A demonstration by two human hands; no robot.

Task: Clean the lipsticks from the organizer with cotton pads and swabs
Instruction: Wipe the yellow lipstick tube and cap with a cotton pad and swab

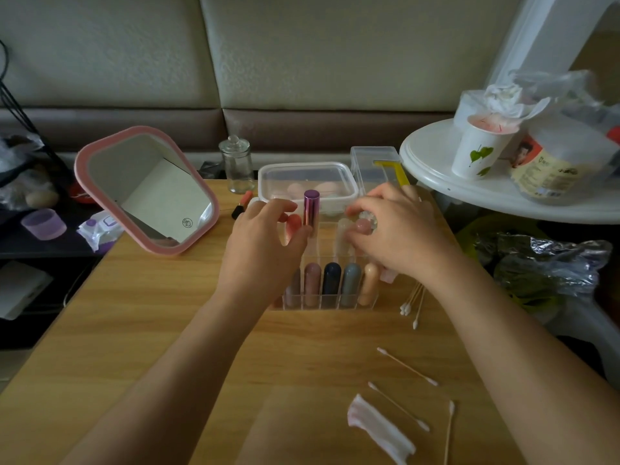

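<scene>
Two hands are seen over the clear organizer (330, 298), which sits mid-table toward the back of the wooden table (151, 313). A purple lipstick (311, 209) is pinched upright by the left hand (265, 239), thumb on the near side and fingers on the far side, just above the organizer's back rows. A pinkish item (364, 225) with a clear faceted top is enclosed by the curled fingers of the right hand (401, 236); what it is cannot be told.

In the front row, pink, navy, grey and peach lipsticks (331, 280) are stood upright side by side.

A bunch of swabs (411, 303) is laid just right of the organizer, near the table's right edge. Three loose swabs (407, 366) and a folded, pink-stained cotton pad (380, 427) are spread toward the near right. Bare wood is left open to the left of the organizer and between the forearms.

The back edge is crowded: a pink mirror (147, 189) at the left edge, a glass jar (237, 169), a coral lipstick (242, 204) lying flat, and a lidded container (307, 181) right behind the organizer. A white side table (469, 193) is set close to the back right corner.
</scene>
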